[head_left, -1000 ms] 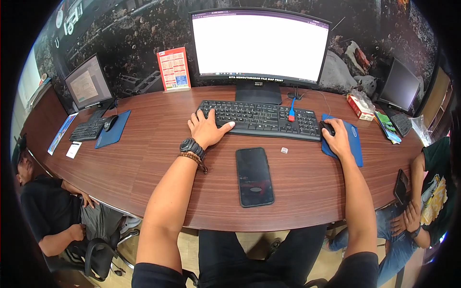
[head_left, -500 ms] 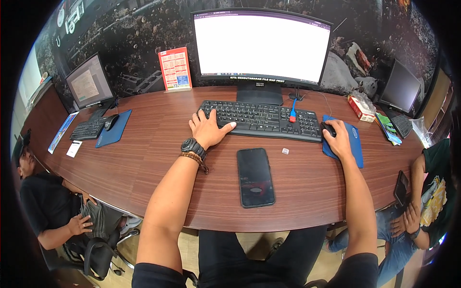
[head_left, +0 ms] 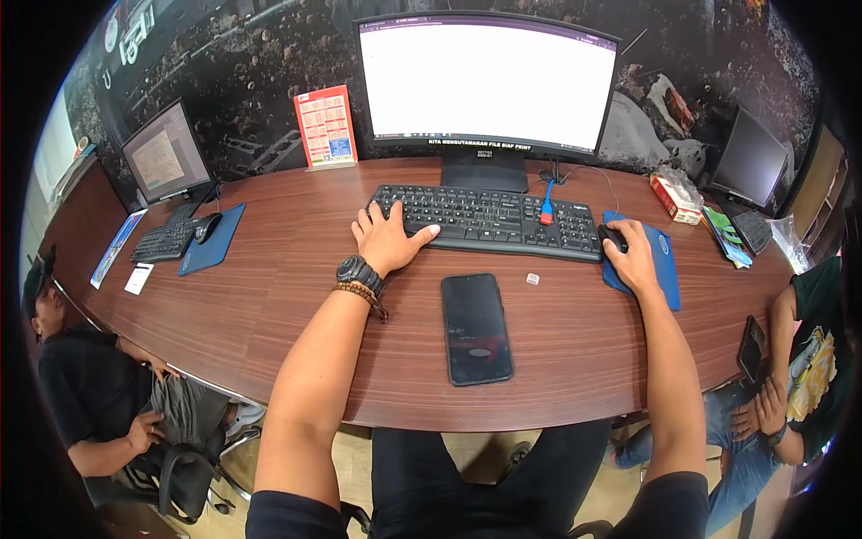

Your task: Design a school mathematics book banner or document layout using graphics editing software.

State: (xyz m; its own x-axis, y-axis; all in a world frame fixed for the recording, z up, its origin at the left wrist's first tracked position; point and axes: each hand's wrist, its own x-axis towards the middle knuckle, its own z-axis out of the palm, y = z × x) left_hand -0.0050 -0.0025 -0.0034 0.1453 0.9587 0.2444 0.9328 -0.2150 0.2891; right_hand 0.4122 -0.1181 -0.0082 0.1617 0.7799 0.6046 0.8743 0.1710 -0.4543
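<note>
A flat, glossy black phone (head_left: 476, 329) is laid near the brown wood-grained desk (head_left: 233, 310)'s front edge. Toward the back edge, a rounded black mouse (head_left: 611, 239) is gripped by the right hand (head_left: 633, 260), a long black plastic keyboard (head_left: 489, 216) touched by the splayed left hand (head_left: 386, 242).

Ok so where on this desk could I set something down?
Bare desk lies between your left forearm and the blue mouse pad at left, and between the phone and your right forearm. It's crowded at the keyboard, and at right around the box and leaflets.
</note>
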